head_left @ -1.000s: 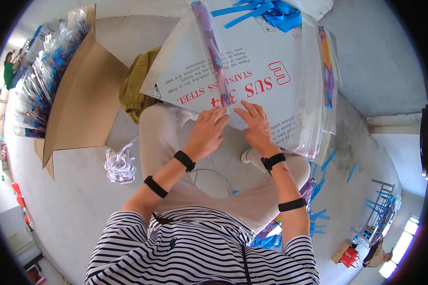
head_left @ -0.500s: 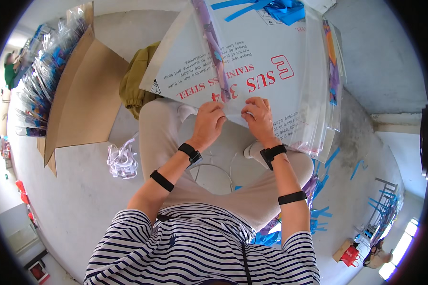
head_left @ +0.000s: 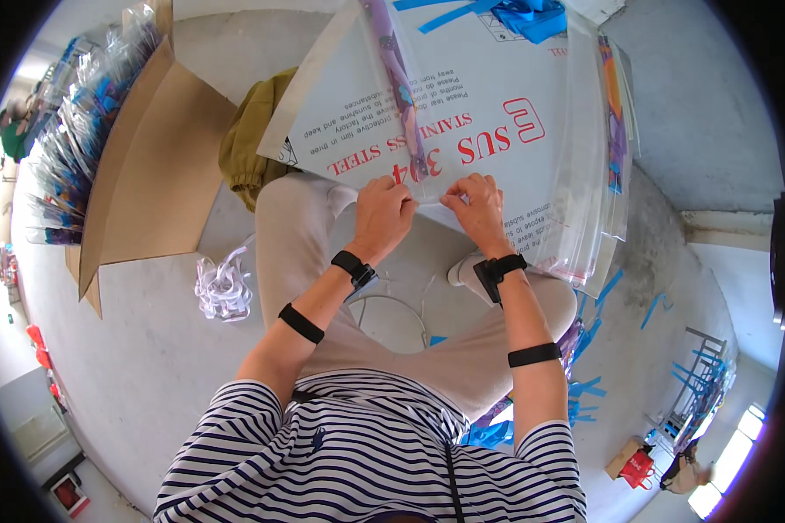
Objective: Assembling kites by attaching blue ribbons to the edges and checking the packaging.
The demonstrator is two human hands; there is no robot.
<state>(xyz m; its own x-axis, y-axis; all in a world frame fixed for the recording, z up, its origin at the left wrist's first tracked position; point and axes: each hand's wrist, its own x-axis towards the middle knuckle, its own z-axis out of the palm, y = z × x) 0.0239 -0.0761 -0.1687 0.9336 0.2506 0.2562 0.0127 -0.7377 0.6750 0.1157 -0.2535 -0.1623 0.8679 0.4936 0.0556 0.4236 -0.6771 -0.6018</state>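
Note:
A long, narrow clear plastic bag (head_left: 426, 193) lies on a white printed sheet (head_left: 488, 87) in front of me. Inside it is a slim purple patterned strip (head_left: 403, 98), pointing away from me. At the bag's near end, my left hand (head_left: 384, 213) pinches the plastic between thumb and fingers. My right hand (head_left: 480, 209) pinches the same end a little to the right. The strip's near tip stops just beyond my fingers. Black bands circle both wrists and forearms.
Clear bags (head_left: 576, 174) lie stacked on the sheet's right side, beside another colourful bagged strip (head_left: 614, 122). Blue ribbons (head_left: 532, 19) sit at the far edge. To the left are a cardboard box (head_left: 153, 166) with many bagged pieces, olive cloth (head_left: 249, 152) and tangled white ribbon (head_left: 223, 290).
Both hands keep their pinch on the bag's near end, with small finger shifts. The whole view has moved slightly.

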